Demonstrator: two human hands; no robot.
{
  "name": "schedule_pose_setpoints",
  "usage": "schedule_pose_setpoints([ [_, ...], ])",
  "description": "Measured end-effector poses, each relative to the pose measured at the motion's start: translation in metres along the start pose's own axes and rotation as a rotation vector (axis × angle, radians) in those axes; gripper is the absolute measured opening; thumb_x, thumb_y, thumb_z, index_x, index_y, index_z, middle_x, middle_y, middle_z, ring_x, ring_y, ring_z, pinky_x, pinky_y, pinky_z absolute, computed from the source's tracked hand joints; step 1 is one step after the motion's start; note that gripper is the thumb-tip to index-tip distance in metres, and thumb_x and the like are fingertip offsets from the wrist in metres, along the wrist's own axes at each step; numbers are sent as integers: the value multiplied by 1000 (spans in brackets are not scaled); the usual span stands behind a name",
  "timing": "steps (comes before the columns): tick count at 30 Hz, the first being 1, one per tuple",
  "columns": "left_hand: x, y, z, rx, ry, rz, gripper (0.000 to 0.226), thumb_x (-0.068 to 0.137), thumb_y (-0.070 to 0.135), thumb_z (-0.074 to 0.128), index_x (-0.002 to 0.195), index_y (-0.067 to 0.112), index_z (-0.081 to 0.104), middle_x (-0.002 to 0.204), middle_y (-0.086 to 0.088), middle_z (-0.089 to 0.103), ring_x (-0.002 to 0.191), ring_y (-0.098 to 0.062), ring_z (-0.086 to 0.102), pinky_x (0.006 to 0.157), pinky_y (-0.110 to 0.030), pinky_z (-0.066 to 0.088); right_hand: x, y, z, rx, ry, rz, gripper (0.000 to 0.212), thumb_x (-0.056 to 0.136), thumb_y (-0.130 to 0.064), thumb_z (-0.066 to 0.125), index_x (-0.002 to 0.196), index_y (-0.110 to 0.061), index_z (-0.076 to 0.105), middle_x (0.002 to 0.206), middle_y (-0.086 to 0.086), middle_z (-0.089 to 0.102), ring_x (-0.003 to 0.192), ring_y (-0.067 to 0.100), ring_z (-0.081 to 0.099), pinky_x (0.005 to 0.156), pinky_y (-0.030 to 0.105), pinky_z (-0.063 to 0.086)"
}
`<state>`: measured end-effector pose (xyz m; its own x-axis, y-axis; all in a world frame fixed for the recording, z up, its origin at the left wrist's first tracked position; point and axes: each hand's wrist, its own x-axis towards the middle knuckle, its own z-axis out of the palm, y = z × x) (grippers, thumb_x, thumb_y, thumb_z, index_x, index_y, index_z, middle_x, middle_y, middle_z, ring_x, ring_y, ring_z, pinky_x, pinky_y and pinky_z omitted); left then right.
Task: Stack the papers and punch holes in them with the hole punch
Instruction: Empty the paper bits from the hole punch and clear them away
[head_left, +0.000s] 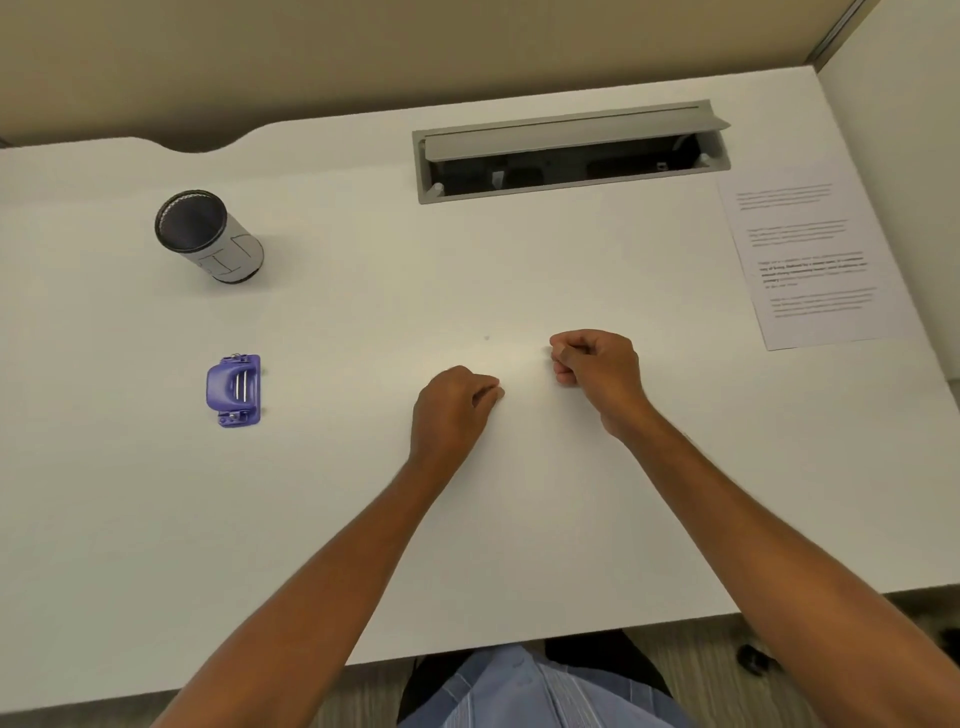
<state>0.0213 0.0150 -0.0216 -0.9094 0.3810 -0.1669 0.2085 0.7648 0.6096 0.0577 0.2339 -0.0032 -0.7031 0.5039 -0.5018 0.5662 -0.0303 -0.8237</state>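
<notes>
desk (363, 519) mid bare; papers (810, 254) at r edge, punch (234, 389) far l.

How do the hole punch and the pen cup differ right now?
The hole punch is purple and low; the pen cup is a taller cylinder, white outside and dark inside. The punch sits nearer the person, the cup farther back. Both rest on the desk's left side, untouched by either hand.

You sit at a white desk (363, 519). On it, far to your right, lies a printed paper (810, 254). To your left sits a small purple hole punch (234, 389). Behind that stands a round cup (210, 236). At the back, a gray hatch (571, 150) in the desk stands open.
</notes>
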Motion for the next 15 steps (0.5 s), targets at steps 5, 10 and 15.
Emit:
schedule_pose_setpoints([
  [5, 3, -3, -1, 31, 19, 54, 18, 105, 31, 72, 99, 20, 85, 86, -3, 70, 85, -24, 66, 75, -44, 57, 8, 0, -9, -12, -10, -17, 15, 97, -9, 73, 94, -17, 84, 78, -3, 79, 67, 8, 72, 77, 29, 69],
  [10, 8, -6, -3, 89, -10, 76, 19, 109, 36, 65, 107, 25, 80, 85, 10, 60, 88, -19, 63, 72, -36, 51, 15, -3, -8, -70, -37, -58, 13, 99, -10, 73, 97, -15, 84, 79, 4, 78, 67, 11, 71, 79, 31, 68],
  [15, 11, -6, -4, 113, -33, 99, 20, 111, 35, 59, 108, 22, 74, 95, 6, 70, 94, -21, 64, 76, -40, 55, 19, -12, 11, -272, -120, -231, 11, 99, -13, 73, 96, -17, 84, 81, -10, 78, 71, 5, 71, 77, 24, 60],
])
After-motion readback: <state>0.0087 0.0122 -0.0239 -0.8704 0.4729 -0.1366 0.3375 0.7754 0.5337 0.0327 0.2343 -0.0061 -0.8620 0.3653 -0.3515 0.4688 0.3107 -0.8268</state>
